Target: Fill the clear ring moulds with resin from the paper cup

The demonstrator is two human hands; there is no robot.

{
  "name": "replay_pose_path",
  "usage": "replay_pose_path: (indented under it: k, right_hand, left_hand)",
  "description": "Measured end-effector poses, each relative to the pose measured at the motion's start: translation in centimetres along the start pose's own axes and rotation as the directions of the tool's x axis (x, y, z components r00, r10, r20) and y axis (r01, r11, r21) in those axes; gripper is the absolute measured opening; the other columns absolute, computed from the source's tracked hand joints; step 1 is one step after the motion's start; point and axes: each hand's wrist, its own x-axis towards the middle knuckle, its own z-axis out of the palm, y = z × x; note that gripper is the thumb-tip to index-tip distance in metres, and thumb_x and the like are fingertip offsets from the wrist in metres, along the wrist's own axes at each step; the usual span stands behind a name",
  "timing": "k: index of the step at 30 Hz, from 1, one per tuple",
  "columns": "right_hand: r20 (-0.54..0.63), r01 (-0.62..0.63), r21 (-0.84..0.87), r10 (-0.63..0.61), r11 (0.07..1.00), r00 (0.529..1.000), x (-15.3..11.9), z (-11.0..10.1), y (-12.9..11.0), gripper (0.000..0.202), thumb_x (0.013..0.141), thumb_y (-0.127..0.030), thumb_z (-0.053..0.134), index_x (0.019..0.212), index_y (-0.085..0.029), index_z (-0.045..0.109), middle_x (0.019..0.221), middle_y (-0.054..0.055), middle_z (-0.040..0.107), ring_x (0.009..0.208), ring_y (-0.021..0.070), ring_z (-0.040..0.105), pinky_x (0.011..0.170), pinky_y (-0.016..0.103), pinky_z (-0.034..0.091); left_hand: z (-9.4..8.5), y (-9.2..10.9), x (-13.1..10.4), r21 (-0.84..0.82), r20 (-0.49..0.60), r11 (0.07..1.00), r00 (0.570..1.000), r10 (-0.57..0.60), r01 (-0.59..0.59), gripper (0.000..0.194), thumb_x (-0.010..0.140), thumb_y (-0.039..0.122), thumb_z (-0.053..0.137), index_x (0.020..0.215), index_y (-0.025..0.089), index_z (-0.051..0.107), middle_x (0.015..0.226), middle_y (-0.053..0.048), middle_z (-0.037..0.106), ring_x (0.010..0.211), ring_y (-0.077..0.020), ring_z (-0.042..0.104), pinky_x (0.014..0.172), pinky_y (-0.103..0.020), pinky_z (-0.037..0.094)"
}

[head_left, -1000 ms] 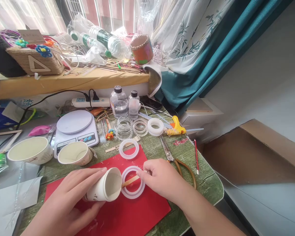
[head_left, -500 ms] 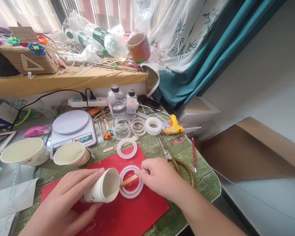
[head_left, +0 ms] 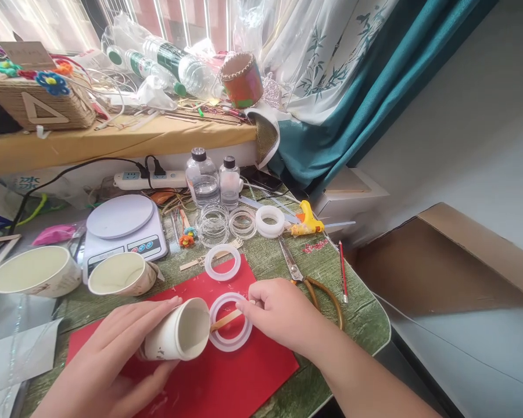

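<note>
My left hand [head_left: 126,354] is wrapped round a white paper cup [head_left: 172,337], tilted so its mouth faces right. Between the fingertips of my right hand [head_left: 279,307] is a flat wooden stick [head_left: 226,319], its tip close to the cup's rim. Under the stick lies a translucent ring mould [head_left: 215,342] on a red sheet [head_left: 248,377]. A second ring mould [head_left: 222,277] lies just behind it, at the sheet's far edge. I cannot make out liquid in the cup.
Two paper bowls [head_left: 122,276] stand at left before a kitchen scale [head_left: 122,220]. Scissors [head_left: 294,270], a red pencil [head_left: 343,273] and a yellow glue gun [head_left: 309,219] lie at right. Clear bottles [head_left: 203,183] and stacked rings [head_left: 212,225] are at the back.
The view has shifted slightly, so most things sit a little further left. Both hands keep nearly the same pose, with the cup and stick still held over the sheet.
</note>
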Motion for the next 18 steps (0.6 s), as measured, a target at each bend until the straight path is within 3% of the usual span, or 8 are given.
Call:
replay_pose_path:
  k: [12, 18]
  right_hand:
    - [-0.006, 0.004, -0.002, -0.004, 1.0, 1.0, -0.03, 0.12, 0.09, 0.05, 0.099, -0.035, 0.072, 0.064, -0.022, 0.038, 0.06, -0.006, 0.04, 0.061, 0.0138, 0.038, 0.058, 0.031, 0.022]
    - [-0.023, 0.022, 0.007, -0.022, 1.0, 0.999, 0.0, 0.14, 0.41, 0.047, 0.098, -0.035, 0.073, 0.064, -0.022, 0.043, 0.061, -0.006, 0.045, 0.061, 0.0136, 0.041, 0.058, 0.031, 0.024]
  left_hand:
    - [-0.06, 0.09, -0.07, -0.019, 0.039, 0.999, 0.998, -0.045, 0.046, 0.044, 0.098, 0.045, 0.071, 0.141, 0.038, 0.069, 0.135, -0.002, 0.081, 0.123, -0.0303, 0.077, 0.102, -0.039, 0.064]
    - [-0.02, -0.12, -0.09, -0.011, 0.036, 0.999, 0.999, -0.034, 0.034, 0.043, 0.099, 0.046, 0.071, 0.141, 0.037, 0.069, 0.136, -0.003, 0.08, 0.123, -0.0298, 0.077, 0.102, -0.039, 0.064]
